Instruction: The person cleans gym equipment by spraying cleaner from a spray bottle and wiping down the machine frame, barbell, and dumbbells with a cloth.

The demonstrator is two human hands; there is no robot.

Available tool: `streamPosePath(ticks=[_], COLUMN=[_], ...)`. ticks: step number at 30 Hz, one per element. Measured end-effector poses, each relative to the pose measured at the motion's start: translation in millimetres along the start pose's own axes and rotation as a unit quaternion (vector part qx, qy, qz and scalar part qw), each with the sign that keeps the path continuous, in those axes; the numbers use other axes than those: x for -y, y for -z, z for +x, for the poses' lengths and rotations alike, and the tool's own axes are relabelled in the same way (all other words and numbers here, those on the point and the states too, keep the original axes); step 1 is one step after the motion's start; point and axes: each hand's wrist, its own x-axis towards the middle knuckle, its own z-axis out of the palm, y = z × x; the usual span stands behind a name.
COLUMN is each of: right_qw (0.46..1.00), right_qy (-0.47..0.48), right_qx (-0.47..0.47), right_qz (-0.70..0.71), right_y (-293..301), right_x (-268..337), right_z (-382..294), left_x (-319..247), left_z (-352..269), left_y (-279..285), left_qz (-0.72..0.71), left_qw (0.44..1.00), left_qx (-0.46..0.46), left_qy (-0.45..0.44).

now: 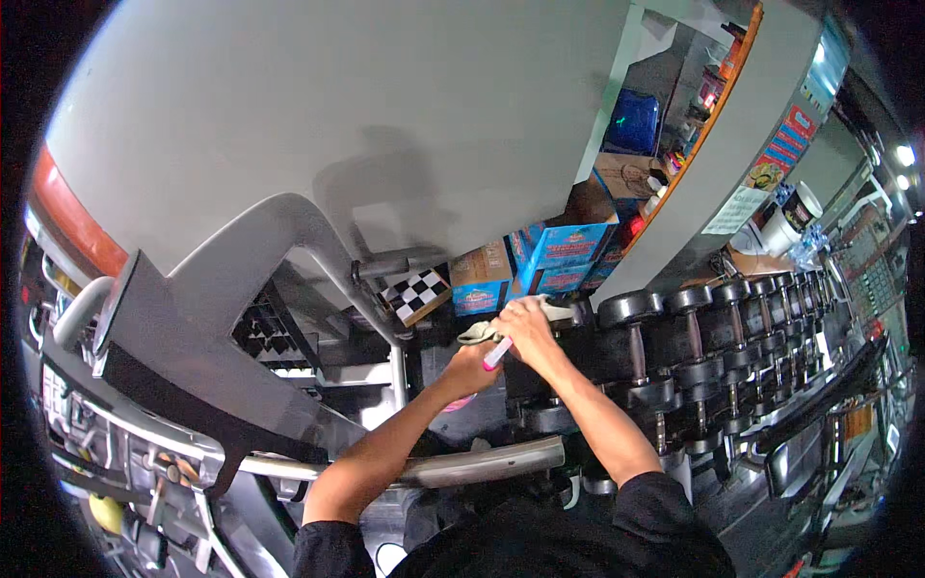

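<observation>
My left hand [468,370] is closed around what looks like a spray bottle. Its white and pink head [498,354] points up past my wrist, and a bit of pink shows below the hand; most of the bottle is hidden. Just above it and to the right, my right hand [526,326] grips a crumpled pale cloth [478,333]. A whitish piece, perhaps more of the cloth, sticks out on its far side. Both hands are close together, over the gap between a grey machine frame [289,224] and the dumbbell rack. Whether the hands touch, I cannot tell.
Black dumbbells [636,350] line a rack to the right. Blue-printed cardboard boxes [567,249] and a checkered board [415,295] stand by the grey wall [470,108]. A metal tube [491,462] crosses before my body. Cups [780,231] stand on a ledge farther right.
</observation>
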Motion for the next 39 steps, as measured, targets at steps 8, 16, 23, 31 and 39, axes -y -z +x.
streamPosePath(ticks=[8,16,23,31,39], right_qw=[0.998,0.920,0.730,0.658,0.238], right_qy=[-0.010,-0.288,-0.545,-0.576,-0.456], right_qx=[-0.013,-0.158,-0.153,-0.266,-0.329], right_qz=[0.054,0.216,0.384,0.405,0.792], right_y=[11.9,28.3,-26.2,6.1,65.5], right_x=[-1.4,-29.2,-55.2,-5.8,30.4], right_z=[-13.1,-71.4,-106.3,-98.7,-55.2], left_x=[12.4,-5.9,-16.8,-71.8,-154.2], left_z=[-10.8,-4.4,-2.3,11.8,23.3], left_y=[-0.3,-1.4,-2.7,28.3,36.3], left_qz=[0.001,-0.047,-0.096,-0.239,-0.487], left_qw=[0.999,0.998,0.994,0.962,0.851], left_qx=[0.036,0.041,0.017,-0.136,-0.193], left_qy=[0.001,-0.019,-0.042,0.003,0.038])
